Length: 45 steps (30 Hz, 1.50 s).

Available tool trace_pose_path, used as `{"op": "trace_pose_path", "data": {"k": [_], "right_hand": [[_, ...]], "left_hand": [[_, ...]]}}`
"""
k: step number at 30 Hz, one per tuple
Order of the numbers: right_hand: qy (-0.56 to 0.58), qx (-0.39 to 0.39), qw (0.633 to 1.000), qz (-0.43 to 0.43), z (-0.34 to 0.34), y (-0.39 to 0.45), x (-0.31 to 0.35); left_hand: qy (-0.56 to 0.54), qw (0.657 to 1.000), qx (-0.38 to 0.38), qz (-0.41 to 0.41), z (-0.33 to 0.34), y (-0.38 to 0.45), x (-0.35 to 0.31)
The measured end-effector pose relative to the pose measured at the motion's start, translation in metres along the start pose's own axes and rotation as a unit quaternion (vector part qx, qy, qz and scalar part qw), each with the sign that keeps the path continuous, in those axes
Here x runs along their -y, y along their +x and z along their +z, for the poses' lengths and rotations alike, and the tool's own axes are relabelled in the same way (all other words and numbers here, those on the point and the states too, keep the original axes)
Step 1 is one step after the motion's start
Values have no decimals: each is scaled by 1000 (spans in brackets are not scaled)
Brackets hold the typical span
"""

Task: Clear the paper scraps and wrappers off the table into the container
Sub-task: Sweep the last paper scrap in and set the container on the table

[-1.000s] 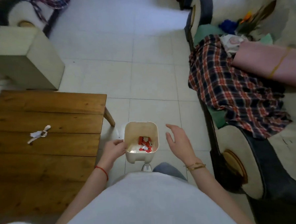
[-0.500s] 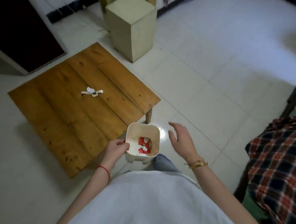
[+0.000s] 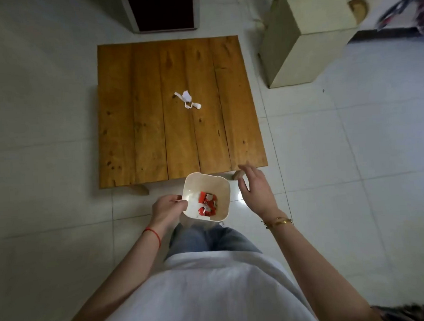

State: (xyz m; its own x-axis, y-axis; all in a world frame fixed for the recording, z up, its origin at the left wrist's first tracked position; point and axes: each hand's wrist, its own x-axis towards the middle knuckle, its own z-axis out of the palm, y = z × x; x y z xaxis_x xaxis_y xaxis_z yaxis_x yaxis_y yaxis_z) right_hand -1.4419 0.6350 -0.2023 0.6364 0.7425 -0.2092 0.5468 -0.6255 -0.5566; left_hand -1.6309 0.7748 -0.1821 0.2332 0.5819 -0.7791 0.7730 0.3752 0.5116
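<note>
Head view: the left hand [image 3: 168, 209] has its grip closed on the container [image 3: 206, 197] rim; the right hand [image 3: 255, 188] hangs open and empty. A paper scrap [image 3: 187, 100] lies mid-counter [image 3: 135, 115], probably weightless and limp, best pinched at its crumpled centre.

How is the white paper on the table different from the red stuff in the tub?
The paper scrap is white and lies alone on the table; the wrappers are red, several together, inside the container that the left hand holds. Both look like crumpled litter.
</note>
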Motion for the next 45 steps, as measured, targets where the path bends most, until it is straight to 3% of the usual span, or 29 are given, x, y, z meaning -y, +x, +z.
{"op": "trace_pose_path", "data": {"k": [10,20,31,39,45], "right_hand": [[-6,69,996,-51,37,81,-12],[-59,104,984,-133,99,231,-16],[-119,151,968,-161,167,384,-8],[-167,204,948,-180,195,419,1],[-136,220,941,-219,201,374,-16]], "left_hand": [[-30,998,-14,-56,27,50,9],[-72,991,-27,-113,61,131,33],[-13,993,-17,-120,78,199,72],[7,990,2,-143,77,213,84],[-3,990,-13,-143,75,209,85]]}}
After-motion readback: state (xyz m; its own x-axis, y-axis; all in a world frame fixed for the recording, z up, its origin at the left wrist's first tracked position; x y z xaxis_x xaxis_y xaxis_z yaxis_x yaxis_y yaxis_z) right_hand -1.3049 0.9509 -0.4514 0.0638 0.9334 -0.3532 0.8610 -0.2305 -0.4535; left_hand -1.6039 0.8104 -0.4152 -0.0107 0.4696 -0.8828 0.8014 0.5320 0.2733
